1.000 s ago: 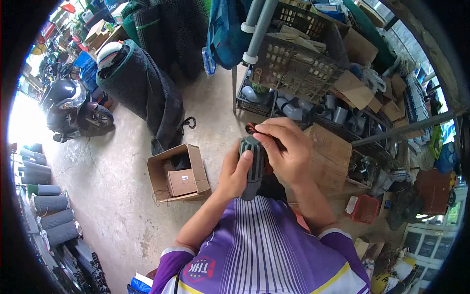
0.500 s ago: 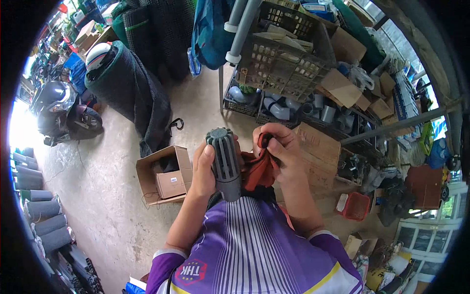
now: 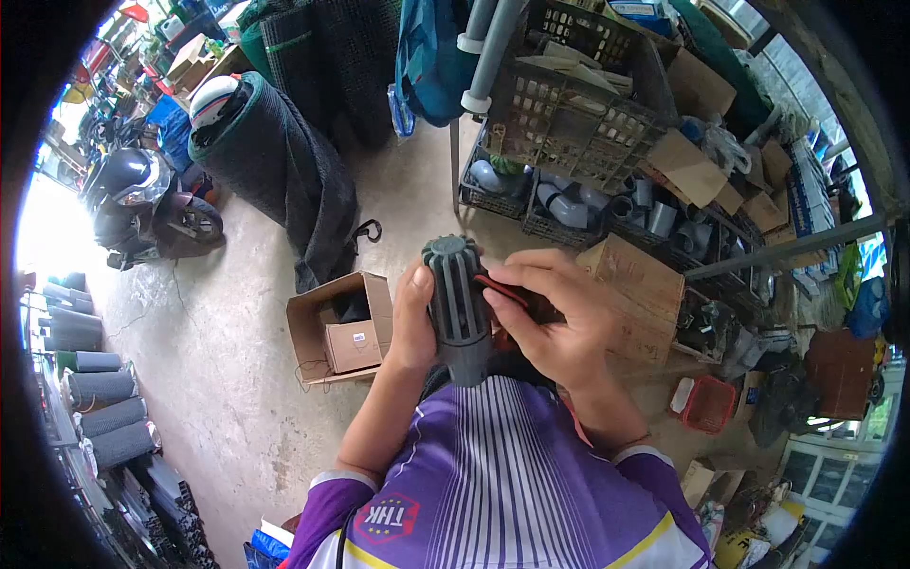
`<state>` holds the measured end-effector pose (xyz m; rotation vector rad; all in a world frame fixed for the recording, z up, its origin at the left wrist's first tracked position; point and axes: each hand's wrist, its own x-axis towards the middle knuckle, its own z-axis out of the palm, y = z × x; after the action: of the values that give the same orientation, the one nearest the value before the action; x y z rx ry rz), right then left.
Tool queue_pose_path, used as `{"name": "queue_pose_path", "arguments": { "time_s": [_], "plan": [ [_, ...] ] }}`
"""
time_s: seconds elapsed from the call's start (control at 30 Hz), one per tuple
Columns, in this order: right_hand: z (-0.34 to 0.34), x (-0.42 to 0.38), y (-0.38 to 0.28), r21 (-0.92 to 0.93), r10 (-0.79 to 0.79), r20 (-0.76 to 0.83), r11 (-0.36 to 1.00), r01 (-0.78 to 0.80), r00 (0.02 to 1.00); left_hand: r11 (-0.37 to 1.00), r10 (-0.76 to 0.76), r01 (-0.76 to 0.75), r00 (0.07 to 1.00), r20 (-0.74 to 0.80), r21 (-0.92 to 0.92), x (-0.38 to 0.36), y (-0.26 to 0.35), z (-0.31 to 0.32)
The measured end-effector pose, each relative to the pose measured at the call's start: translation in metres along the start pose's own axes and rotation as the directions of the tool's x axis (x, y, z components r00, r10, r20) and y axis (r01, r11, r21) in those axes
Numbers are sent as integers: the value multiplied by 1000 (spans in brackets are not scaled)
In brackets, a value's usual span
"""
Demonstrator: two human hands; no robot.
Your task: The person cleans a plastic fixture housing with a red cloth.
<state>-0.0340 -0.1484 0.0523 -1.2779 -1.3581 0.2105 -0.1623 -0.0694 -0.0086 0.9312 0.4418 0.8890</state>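
Note:
A grey plastic pipe strainer (image 3: 457, 308) with long slots and a ribbed cap stands upright in front of my chest. My left hand (image 3: 414, 318) is wrapped round its left side, thumb near the cap. My right hand (image 3: 559, 318) pinches a red cloth (image 3: 502, 287) with a dark edge against the strainer's right side. Most of the cloth is hidden behind my right fingers.
An open cardboard box (image 3: 339, 327) lies on the floor to the left. Beyond stand a rolled dark mesh (image 3: 275, 156) and a motorbike (image 3: 152, 204). At the right, a rack holds a black crate (image 3: 583, 119) and grey pipe fittings (image 3: 564, 207); a red basket (image 3: 708, 405) is lower.
My right hand has brought the red cloth from beside the strainer up against its slotted side. The whole scene has shifted slightly to the right in view.

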Motion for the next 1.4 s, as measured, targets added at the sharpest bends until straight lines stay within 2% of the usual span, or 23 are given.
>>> {"name": "queue_pose_path", "arguments": {
  "time_s": [0.03, 0.13, 0.23, 0.33, 0.43, 0.67, 0.73, 0.83, 0.93, 1.07, 1.17, 1.2, 1.27, 1.4],
  "plan": [
    [1, -2, -2, -3, 24, -20, 1000, -24, 1000, 999, 25, -24, 999, -23, 35, 1, -3, -1],
    [4, -2, 0, -72, -52, -57, 996, 48, 997, 996, -22, 20, 999, 26, 84, 1, -6, -9],
    [6, -4, 6, -136, -77, -114, 989, 61, 991, 947, 126, -109, 991, -37, 303, -3, -3, 4],
    [10, -5, 13, -184, -128, -183, 978, 94, 975, 892, 230, -222, 973, 27, 394, -6, -5, 6],
    [6, -6, 10, -113, -129, -138, 987, 114, 982, 897, 268, -257, 963, 21, 359, -8, -3, 13],
    [1, -10, 8, -107, -160, -166, 984, 143, 973, 936, 199, -187, 980, -10, 298, -8, -10, 8],
    [-2, -11, 5, -103, -161, -191, 984, 143, 968, 933, 216, -217, 976, 36, 287, -7, -12, 6],
    [0, -9, 10, -129, -190, -145, 977, 172, 971, 920, 239, -246, 969, 61, 305, -8, -8, 17],
    [2, -12, 9, -91, -85, -141, 993, 73, 986, 912, 259, -263, 964, 54, 314, -8, -9, 18],
    [1, -14, 10, -60, 37, -2, 998, -37, 999, 940, 260, -251, 966, -10, 232, -5, -20, 6],
    [2, -24, 18, -44, 96, 113, 995, -91, 989, 965, 235, -229, 972, -25, 130, 0, -7, 9],
    [3, -29, 21, -23, 112, 128, 994, -110, 985, 957, 231, -216, 972, -54, 194, 1, -6, 7],
    [3, -37, 23, 5, 143, 161, 989, -145, 977, 970, 190, -178, 980, -60, 167, 3, -7, 5],
    [1, -38, 17, -18, 73, 189, 997, -70, 979, 997, 65, -64, 997, -33, 36, 5, -14, -3]
  ]
}}
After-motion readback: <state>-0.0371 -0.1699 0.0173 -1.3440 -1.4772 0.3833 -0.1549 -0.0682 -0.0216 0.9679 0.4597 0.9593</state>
